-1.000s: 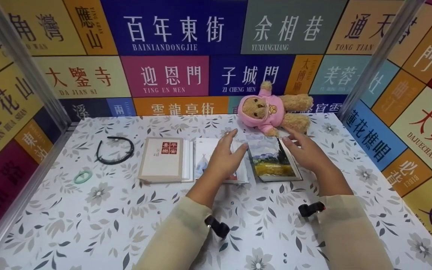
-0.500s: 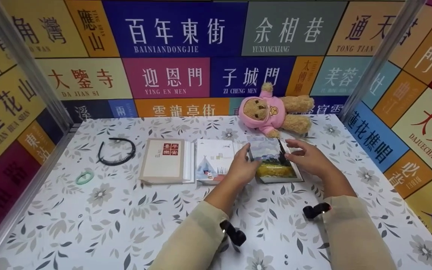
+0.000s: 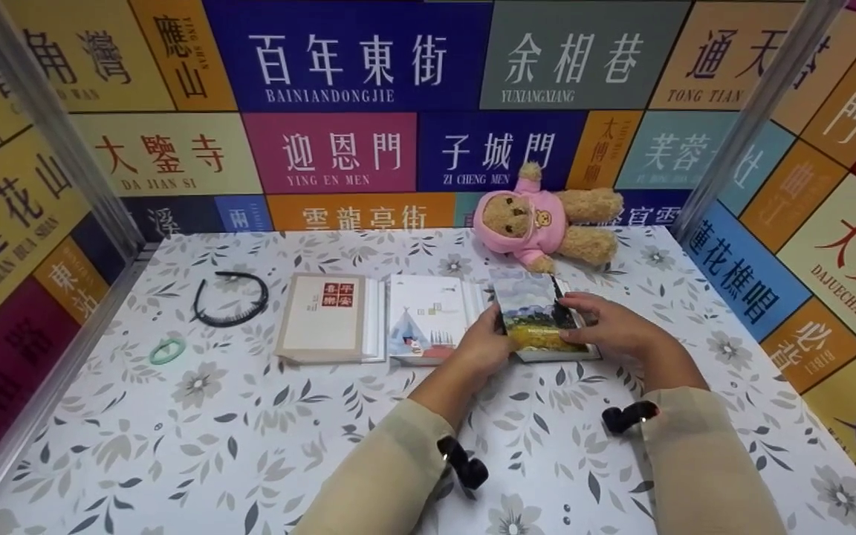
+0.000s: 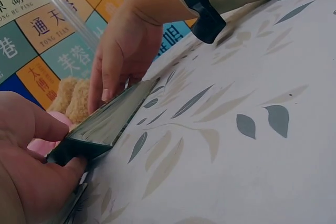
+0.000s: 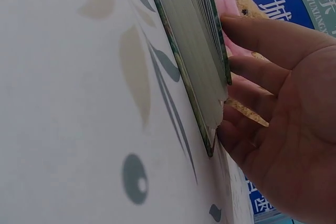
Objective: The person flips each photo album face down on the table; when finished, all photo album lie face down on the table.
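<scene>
Small landscape-painting-covered book (image 3: 539,319) sits on the floral-print bench (image 3: 250,446), right of the white tent-cover book (image 3: 428,316), long axis running away from the person. Left hand (image 3: 484,345) fingers (image 4: 39,124) pinch its left edge; right hand (image 3: 610,327) fingers (image 5: 262,69) curl on the right edge. Left wrist view shows the book's near-left corner raised off the bench; the head view hides that.

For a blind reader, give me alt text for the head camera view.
Both hands, left hand and right hand, hold a landscape-cover book on a floral table, beside two more books and a teddy bear.
</scene>
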The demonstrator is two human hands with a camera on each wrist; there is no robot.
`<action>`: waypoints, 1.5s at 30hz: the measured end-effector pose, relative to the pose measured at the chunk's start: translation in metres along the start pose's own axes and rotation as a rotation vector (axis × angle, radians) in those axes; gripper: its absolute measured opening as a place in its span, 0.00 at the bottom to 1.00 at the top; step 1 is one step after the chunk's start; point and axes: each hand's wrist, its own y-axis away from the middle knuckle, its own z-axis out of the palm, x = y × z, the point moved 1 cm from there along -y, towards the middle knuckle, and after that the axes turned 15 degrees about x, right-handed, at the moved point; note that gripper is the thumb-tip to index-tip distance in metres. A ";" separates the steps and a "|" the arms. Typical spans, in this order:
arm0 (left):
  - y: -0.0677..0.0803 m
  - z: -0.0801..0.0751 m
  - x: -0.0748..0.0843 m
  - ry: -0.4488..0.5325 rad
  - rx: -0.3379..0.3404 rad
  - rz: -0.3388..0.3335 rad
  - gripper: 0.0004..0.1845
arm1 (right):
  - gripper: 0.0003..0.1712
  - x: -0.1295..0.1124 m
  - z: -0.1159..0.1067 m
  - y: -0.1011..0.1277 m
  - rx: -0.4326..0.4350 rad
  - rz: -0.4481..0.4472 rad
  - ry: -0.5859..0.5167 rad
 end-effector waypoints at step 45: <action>0.013 -0.005 0.027 0.386 0.090 -0.129 0.37 | 0.39 -0.102 0.025 0.025 0.137 0.001 -0.261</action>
